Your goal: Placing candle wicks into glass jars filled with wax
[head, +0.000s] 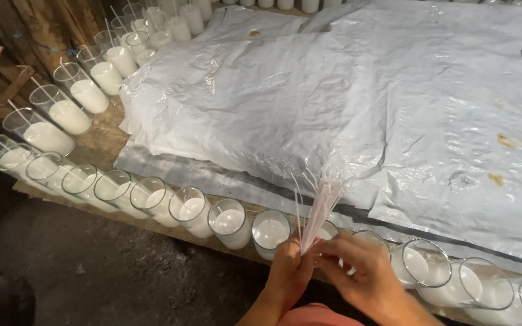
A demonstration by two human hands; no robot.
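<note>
- A bundle of thin white candle wicks (318,208) stands nearly upright at the lower centre of the view, long axis running from the hands up and slightly to the right, tips fanning out over the silvery sheet.
- The left hand (288,271) is clenched around the bottom of the bundle, fingers wrapped tight on the lower ends.
- The right hand (367,274) sits just beside it, fingertips pinching at the base of the same wicks, thumb and forefinger closed on them.
- Right under the hands: a row of clear glass candle jars (228,222) filled with white wax, lined along the near edge of the wooden table (101,145), rims touching or nearly so.
- Some jars on the left already carry a single thin wick leaning out of the wax.
- A second row of wax-filled jars (89,90) runs up the left side toward the far corner, each with a wick tilted to the upper left.
- Behind the near row, a big crinkled silver plastic sheet (394,102) covers most of the table, bulging over something bulky on the left half; a few brown stains mark it on the right.
- Far left, rough wooden planks (7,66) lean in the shadows.
- Below the table edge, a dark grey floor (104,271).
</note>
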